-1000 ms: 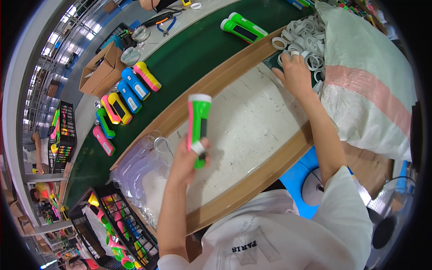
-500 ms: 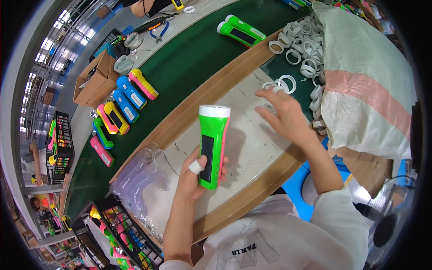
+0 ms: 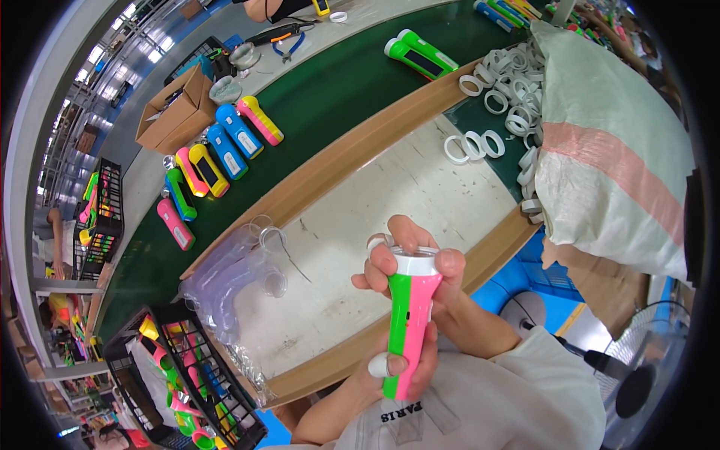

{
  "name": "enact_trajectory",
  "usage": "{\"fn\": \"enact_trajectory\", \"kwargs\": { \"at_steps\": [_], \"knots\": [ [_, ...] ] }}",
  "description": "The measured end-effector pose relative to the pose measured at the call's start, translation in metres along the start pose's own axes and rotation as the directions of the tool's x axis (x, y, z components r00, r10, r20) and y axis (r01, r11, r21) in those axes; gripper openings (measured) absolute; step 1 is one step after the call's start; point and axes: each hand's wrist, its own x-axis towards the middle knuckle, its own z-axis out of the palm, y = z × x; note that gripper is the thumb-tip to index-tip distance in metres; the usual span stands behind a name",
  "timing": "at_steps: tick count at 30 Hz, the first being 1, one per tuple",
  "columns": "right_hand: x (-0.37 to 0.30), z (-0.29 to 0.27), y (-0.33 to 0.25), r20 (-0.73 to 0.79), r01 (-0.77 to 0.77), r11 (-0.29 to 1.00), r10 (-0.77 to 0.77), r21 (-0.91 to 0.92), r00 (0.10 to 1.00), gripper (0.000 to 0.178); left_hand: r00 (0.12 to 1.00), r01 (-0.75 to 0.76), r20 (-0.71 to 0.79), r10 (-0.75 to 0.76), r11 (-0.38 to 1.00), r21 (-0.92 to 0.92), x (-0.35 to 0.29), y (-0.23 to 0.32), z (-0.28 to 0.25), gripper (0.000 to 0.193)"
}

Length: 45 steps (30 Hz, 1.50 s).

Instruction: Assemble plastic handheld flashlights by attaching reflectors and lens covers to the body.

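Note:
A green and pink flashlight [image 3: 409,319] stands nearly upright close to my chest, its white head ring [image 3: 415,262] on top. My left hand [image 3: 420,367] is wrapped round its lower body; that thumb wears a white cover. The fingers of my right hand [image 3: 450,266] close round the white head ring from both sides, and a white band shows on one of them. Beyond my hands, three loose white rings [image 3: 492,144] lie at the far end of the pale work board [image 3: 360,202].
More white rings [image 3: 517,86] are heaped by a large woven sack [image 3: 607,165] at right. Several colored flashlights [image 3: 225,150] line the green belt [image 3: 315,112]; two green ones [image 3: 420,54] lie farther off. Clear plastic pieces [image 3: 232,277] and a black crate [image 3: 187,382] are at left. Cardboard strips [image 3: 337,176] border the board.
My right hand has come back from the loose rings to the flashlight's head. The flashlight has moved right and nearer me, and turned so its pink side shows instead of the dark panel.

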Motion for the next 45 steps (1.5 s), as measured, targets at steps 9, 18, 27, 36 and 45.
{"fn": "enact_trajectory", "kwargs": {
  "at_steps": [9,18,27,36,45],
  "knots": [
    [-0.009,-0.009,-0.017,-0.135,0.02,0.869,-0.099,-0.495,0.986,0.033,0.82,0.099,-0.07,0.568,-0.021,0.995,0.009,0.024,-0.018,0.044],
    [0.025,-0.077,-0.128,0.017,-0.376,-0.73,-0.468,-0.571,0.883,0.04,0.776,0.133,-0.027,0.63,-0.121,0.984,0.102,0.157,-0.038,0.059],
    [0.079,-0.046,-0.113,0.227,0.08,-0.649,-0.146,-0.756,0.963,0.021,0.217,0.493,0.246,0.945,-0.323,0.808,0.015,0.347,-0.099,0.049],
    [0.343,-0.161,-0.014,-0.428,-0.38,-0.598,-0.068,-0.706,0.901,0.1,-0.093,0.433,-0.461,0.882,0.453,0.779,-0.118,0.465,-0.217,0.067],
    [0.38,-0.175,0.043,-0.291,-0.364,0.307,0.258,-0.879,0.921,0.051,0.344,-0.236,-0.459,0.819,0.548,0.802,-0.021,0.483,-0.176,0.071]
  ]
}}
